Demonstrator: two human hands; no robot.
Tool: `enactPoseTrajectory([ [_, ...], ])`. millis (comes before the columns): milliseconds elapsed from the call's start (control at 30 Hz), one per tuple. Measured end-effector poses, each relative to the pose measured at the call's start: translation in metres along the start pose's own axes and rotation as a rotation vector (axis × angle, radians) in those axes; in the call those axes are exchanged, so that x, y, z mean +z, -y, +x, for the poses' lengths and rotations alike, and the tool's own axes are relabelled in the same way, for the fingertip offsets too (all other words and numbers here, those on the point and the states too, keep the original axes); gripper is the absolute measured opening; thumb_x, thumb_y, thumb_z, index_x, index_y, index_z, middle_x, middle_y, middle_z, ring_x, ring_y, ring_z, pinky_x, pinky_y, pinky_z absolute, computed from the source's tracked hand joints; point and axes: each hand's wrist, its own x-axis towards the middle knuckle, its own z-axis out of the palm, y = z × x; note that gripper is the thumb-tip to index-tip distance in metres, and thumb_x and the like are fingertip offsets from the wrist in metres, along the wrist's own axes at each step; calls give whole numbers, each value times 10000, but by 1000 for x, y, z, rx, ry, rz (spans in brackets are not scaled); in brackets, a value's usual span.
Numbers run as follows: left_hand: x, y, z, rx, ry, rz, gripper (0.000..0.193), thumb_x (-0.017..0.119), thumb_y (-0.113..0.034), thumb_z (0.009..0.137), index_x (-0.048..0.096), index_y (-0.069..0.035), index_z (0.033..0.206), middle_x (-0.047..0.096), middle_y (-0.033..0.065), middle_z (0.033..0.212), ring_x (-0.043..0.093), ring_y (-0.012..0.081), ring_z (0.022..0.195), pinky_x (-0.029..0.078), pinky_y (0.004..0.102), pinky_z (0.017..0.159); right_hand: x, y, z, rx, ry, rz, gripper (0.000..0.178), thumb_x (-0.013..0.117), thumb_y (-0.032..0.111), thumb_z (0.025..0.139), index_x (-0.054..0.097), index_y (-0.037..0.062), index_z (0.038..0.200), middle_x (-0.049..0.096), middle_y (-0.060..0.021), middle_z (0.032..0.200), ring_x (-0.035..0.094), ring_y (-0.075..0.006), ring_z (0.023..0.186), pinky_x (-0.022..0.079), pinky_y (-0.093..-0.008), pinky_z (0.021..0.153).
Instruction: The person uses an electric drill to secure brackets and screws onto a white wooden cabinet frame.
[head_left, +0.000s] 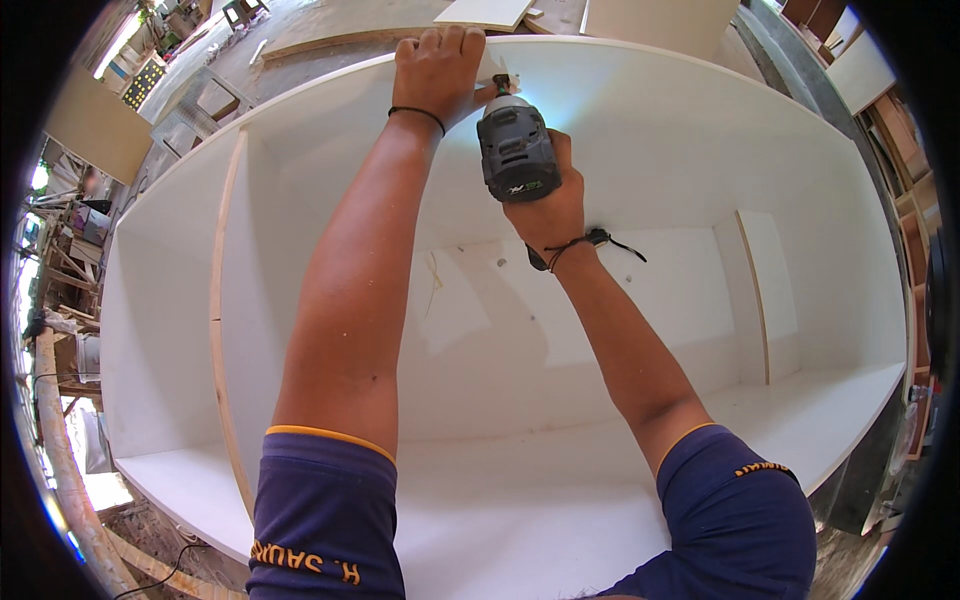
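Observation:
My right hand is closed around the grip of a dark cordless drill driver. Its lamp lights the white far wall of a large cabinet carcass, and the chuck end points at that wall just below the top edge. My left hand wraps over the far edge, fingers bent across the rim, the thumb side close to the drill's tip. A small light-coloured piece shows beside the tip; what it is I cannot make out. The bit's end is hidden.
Inside the cabinet stand a left divider with a bare wood edge and a shorter right divider. Small debris lies on the white back panel. Beyond the far edge are boards on the floor and a metal frame.

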Motion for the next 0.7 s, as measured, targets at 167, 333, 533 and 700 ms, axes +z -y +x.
enactPoseTrajectory([
  [167, 0, -1, 1, 3, 12, 3, 658, 795, -507, 633, 522, -152, 1115, 595, 12, 1048, 580, 226, 997, 405, 409, 762, 0, -1, 0, 4, -5, -8, 553, 716, 130, 731, 393, 76, 1177, 677, -177, 839, 662, -392, 810, 523, -412, 711],
  [333, 5, 3, 1, 7, -15, 26, 685, 732, -628, 654, 539, -144, 1099, 608, 20, 1033, 585, 228, 981, 403, 405, 765, 0, 4, 1, 40, 16, 0, 557, 713, 123, 730, 390, 76, 1181, 678, -175, 852, 663, -390, 818, 523, -408, 721],
  [533, -1, -8, 3, -70, 74, 4, 718, 713, -670, 644, 545, -140, 1099, 615, 34, 1043, 588, 225, 995, 402, 406, 768, 2, 0, -1, 3, -9, -9, 558, 709, 103, 725, 389, 77, 1181, 678, -174, 856, 664, -388, 822, 523, -407, 727],
  [700, 1, 7, 0, 29, -29, -92, 661, 784, -498, 650, 540, -141, 1149, 609, 30, 1038, 579, 224, 1007, 398, 403, 784, 1, 2, 0, 8, -7, 2, 556, 712, 92, 722, 391, 79, 1176, 681, -169, 868, 668, -380, 831, 524, -403, 734],
])
